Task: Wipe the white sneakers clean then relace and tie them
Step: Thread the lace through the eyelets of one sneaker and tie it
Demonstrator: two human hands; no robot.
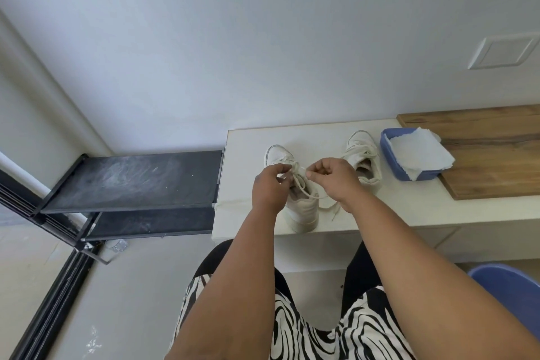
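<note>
Two white sneakers stand on a cream bench top (251,137). The near sneaker (304,210) points away from me, its heel at the bench's front edge. My left hand (270,187) and my right hand (336,178) hover over its tongue, each pinching a part of its white lace (301,184). Loose lace ends trail off to the right of the shoe. The second sneaker (363,159) sits further back on the right, its laces slack.
A blue plastic tub (393,161) with a white paper towel (418,155) draped over it stands on a wooden board (491,161) at the right. A black shoe rack (137,181) is left of the bench. A blue chair edge (508,286) shows lower right.
</note>
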